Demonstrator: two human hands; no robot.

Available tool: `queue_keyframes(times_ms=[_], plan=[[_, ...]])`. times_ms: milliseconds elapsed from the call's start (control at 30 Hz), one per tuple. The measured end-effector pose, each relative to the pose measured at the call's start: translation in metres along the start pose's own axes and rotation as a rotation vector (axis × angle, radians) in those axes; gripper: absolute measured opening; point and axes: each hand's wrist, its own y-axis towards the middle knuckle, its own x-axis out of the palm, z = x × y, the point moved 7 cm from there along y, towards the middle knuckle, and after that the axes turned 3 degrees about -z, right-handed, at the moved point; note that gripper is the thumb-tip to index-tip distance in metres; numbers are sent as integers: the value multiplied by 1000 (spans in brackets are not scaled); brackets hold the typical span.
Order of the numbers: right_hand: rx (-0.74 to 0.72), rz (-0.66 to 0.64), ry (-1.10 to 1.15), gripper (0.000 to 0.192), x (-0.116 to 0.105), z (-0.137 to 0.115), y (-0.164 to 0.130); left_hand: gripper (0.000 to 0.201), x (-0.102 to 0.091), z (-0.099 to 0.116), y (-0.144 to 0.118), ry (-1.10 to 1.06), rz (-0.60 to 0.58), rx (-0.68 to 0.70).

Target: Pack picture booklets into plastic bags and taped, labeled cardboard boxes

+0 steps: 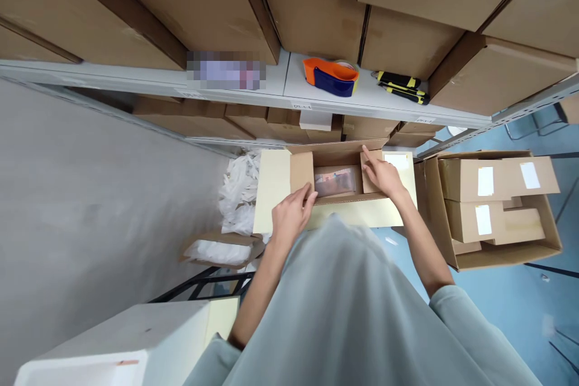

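Note:
An open cardboard box [332, 148] sits on a pale yellow work surface [274, 193] in front of me. Its left side flap [301, 172] and right side flap [371, 178] fold over the ends. Inside lies a clear plastic-wrapped pack [335, 182] with some print on it. My left hand [292, 214] is at the near left corner, thumb and fingers closed at the left flap's edge. My right hand [383, 175] rests over the right flap, fingers stretched out, the index finger reaching toward the raised far flap.
A shelf [289, 81] above the surface bears cardboard boxes, an orange-and-blue tape dispenser [332, 78] and yellow-black utility knives [402, 87]. At right, a large carton [506, 259] holds several labelled boxes. White plastic bags [239, 193] are piled left; a white machine [122, 338] stands lower left.

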Motion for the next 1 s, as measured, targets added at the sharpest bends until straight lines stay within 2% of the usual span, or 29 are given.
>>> queue_keyframes(times_ms=[100, 167, 233, 300, 367, 433, 533, 667, 733, 867, 933, 1000], plan=[[-33, 123, 293, 56, -9, 23, -19, 49, 8, -8, 22, 130, -156, -30], [-2, 158, 413, 57, -5, 40, -32, 56, 17, -13, 37, 102, -189, -25], [42, 205, 403, 66, 5, 53, -42, 72, 23, -18, 53, 13, -96, -24], [70, 316, 304, 77, 15, 57, -47, 98, 23, -19, 65, -72, 81, -11], [94, 423, 219, 89, 26, 57, -48, 113, 21, -15, 74, -108, 215, 49], [122, 465, 193, 94, 38, 55, -47, 110, 21, -8, 79, -108, 234, 146], [88, 501, 159, 84, 46, 49, -46, 88, 16, -8, 79, -95, 220, 239], [-6, 562, 98, 57, 46, 43, -53, 39, 12, -28, 64, -127, 258, 265], [-8, 569, 102, 47, 47, 46, -57, 29, 14, -41, 59, -176, 263, 232], [57, 584, 273, 45, 46, 61, -56, 35, 26, -61, 66, -308, 237, 122], [119, 558, 438, 54, 48, 70, -48, 59, 35, -72, 77, -432, 232, 36], [179, 474, 597, 76, 54, 76, -37, 84, 49, -83, 89, -611, 167, -58]])
